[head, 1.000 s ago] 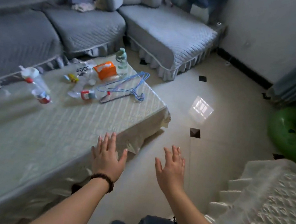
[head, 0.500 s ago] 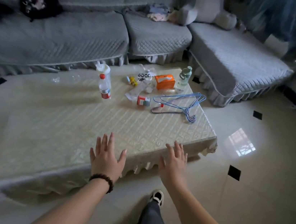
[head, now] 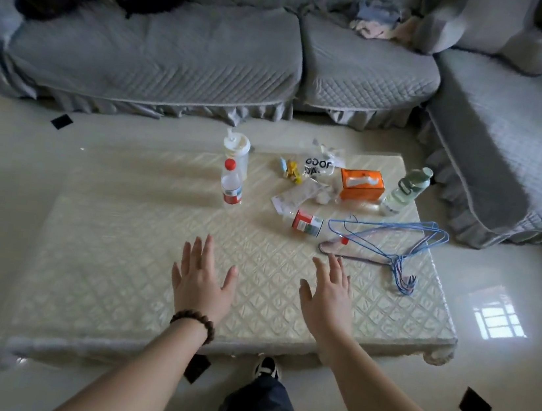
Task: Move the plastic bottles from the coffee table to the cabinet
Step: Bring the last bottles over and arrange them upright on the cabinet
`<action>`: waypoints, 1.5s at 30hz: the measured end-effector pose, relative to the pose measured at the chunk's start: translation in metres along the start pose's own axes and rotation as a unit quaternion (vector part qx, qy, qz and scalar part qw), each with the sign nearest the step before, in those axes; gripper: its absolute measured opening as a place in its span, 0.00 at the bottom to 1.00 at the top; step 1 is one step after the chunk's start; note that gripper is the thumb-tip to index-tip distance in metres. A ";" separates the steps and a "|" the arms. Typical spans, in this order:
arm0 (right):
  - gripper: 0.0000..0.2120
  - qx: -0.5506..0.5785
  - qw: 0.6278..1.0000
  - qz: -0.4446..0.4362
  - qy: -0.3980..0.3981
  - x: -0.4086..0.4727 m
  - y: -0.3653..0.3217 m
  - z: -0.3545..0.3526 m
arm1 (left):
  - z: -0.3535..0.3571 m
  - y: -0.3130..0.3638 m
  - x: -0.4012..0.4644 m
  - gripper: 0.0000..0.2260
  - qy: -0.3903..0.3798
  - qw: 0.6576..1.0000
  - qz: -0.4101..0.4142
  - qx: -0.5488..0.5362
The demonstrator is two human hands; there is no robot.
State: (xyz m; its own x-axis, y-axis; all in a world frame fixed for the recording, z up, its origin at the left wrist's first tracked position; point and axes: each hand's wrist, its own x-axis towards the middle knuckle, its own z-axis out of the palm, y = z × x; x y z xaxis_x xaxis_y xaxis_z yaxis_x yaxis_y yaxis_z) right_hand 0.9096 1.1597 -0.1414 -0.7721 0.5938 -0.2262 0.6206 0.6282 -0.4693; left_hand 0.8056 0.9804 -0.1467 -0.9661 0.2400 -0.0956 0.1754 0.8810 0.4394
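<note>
— How do we hold our hands?
— Left hand [head: 201, 282] and right hand [head: 328, 299] hover flat above the table [head: 116, 271], fingers [head: 208, 249] spread, holding nothing.
— And the bottles?
— We count two on the table's far half: one upright bottle [head: 231, 184], one lying bottle [head: 305, 222].

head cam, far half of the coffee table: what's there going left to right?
Red-cap bottle standing in front of a white-lid cup → yellow toy → lying bottle → orange tissue box → green bottle. Blue hangers lie nearer, at the right.

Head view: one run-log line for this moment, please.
phase: reach | left hand: open, empty | right hand: open, empty | upright bottle, lying bottle: on coffee table
</note>
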 end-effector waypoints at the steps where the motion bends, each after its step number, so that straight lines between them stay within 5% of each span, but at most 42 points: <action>1: 0.26 -0.002 1.000 -0.004 -0.002 0.014 0.000 -0.001 | 0.003 0.004 0.011 0.32 0.004 1.000 -0.002 -0.001; 22: 0.26 -0.009 0.998 0.044 -0.032 0.207 0.016 0.124 | 0.133 -0.004 0.311 0.44 -0.026 0.958 -0.105 -0.265; 29: 0.26 0.013 0.997 0.068 -0.038 0.213 0.017 0.151 | 0.159 -0.019 0.339 0.24 0.027 0.970 -0.084 -0.227; 35: 0.29 0.050 0.987 0.154 0.018 0.226 0.028 0.147 | 0.163 -0.004 0.325 0.20 0.021 0.975 -0.006 -0.223; 38: 0.37 0.155 0.941 0.297 0.058 0.249 0.032 0.148 | 0.175 0.015 0.299 0.21 -0.020 0.968 0.065 -0.242; 45: 0.55 0.456 0.716 0.513 0.129 0.312 0.049 0.153 | 0.203 0.016 0.266 0.22 -0.052 0.956 0.116 -0.265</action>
State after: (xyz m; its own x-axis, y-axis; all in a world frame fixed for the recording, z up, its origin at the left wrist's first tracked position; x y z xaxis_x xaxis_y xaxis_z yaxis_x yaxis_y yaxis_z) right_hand 0.6779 1.2988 -0.3658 0.1493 0.6548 -0.7409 0.4045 -0.7242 -0.5585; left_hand 0.5898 1.1408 -0.3466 -0.8839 0.4675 -0.0158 0.2358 0.4744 0.8481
